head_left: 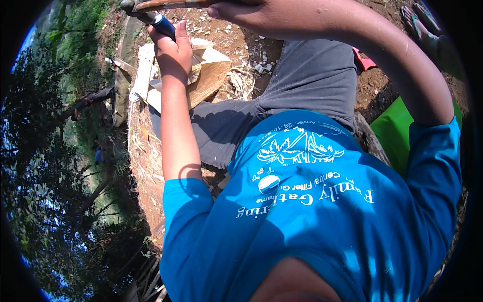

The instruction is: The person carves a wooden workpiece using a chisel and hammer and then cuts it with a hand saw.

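Observation:
In my left hand [173, 55] is a short, dark blue tool handle [164, 26] with a pale round end. The fingers are wrapped round it; the tool's other end is hidden, so its kind does not show. At the top edge my right hand [241, 14], partly cut off, grips a hammer by its wooden handle [173, 4]. The grey hammer head [132, 7] is close to the end of the blue handle; whether they touch I cannot tell. Just beyond my left wrist lies a piece of cut wood [211, 80] with pale hewn faces.
Wood chips [261, 65] and shavings are scattered on the brown soil between my legs in grey trousers [312, 75]. Something bright green [395, 133] is at my right. Another person's feet in sandals [422, 25] stand at the far right. Trees and bushes [65, 151] fill the left.

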A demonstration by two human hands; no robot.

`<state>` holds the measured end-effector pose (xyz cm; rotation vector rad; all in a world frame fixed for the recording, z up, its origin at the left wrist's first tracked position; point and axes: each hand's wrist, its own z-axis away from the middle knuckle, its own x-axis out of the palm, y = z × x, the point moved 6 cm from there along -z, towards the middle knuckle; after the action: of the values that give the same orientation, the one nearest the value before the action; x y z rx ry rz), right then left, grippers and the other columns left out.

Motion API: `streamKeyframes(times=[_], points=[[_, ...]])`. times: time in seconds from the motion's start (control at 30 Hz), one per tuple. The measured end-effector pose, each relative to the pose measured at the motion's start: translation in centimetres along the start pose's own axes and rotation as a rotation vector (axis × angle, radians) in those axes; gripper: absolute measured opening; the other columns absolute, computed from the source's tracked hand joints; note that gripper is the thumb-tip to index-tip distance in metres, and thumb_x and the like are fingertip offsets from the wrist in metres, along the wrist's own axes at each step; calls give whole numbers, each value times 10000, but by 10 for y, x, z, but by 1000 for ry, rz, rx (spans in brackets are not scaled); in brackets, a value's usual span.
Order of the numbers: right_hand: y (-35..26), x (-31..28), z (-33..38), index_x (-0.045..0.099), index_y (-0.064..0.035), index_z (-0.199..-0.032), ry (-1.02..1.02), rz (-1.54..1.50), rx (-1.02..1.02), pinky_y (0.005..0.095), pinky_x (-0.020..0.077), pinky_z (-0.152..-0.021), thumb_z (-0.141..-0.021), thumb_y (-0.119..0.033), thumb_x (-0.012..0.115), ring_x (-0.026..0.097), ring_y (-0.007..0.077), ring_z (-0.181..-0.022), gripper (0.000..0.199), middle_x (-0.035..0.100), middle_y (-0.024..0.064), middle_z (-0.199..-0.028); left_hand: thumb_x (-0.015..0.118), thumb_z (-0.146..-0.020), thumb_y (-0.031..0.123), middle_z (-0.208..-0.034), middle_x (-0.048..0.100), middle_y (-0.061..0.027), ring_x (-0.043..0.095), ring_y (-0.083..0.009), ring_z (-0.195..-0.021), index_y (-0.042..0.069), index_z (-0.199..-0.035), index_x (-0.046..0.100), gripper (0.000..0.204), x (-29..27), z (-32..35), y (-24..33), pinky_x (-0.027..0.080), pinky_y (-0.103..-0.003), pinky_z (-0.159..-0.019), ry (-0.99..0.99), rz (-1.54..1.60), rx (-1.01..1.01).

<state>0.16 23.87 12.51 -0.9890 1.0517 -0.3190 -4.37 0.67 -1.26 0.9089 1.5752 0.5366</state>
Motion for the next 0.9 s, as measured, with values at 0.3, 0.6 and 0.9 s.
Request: streamKeyframes(times=[0.3,0.6,0.9], points=[[2,-4,9,590,-10,-1097,16,-13,-110,418,488,-685,-1071,-248,482,615,272,-711,262,624,162,-809,593,-1068,233,-768,535,-46,569,-127,-620,54,-1132,348,310,-3,1,-1,502,-281,-587,8,102,62],[16,14,1,596,11,-1084,231,-84,-275,423,498,-692,-1070,-251,479,613,290,-699,288,616,178,-800,604,-1063,254,-746,571,-36,600,-117,-605,51,-1135,378,312,3,0,-7,505,-278,-573,-8,-24,130],[22,16,0,605,15,-1074,-1,-118,-127,429,496,-696,-1052,-200,509,629,321,-724,236,633,208,-810,580,-1074,229,-782,553,-44,593,-131,-632,50,-1153,359,295,12,6,-25,516,-278,-618,-54,-9,28]])
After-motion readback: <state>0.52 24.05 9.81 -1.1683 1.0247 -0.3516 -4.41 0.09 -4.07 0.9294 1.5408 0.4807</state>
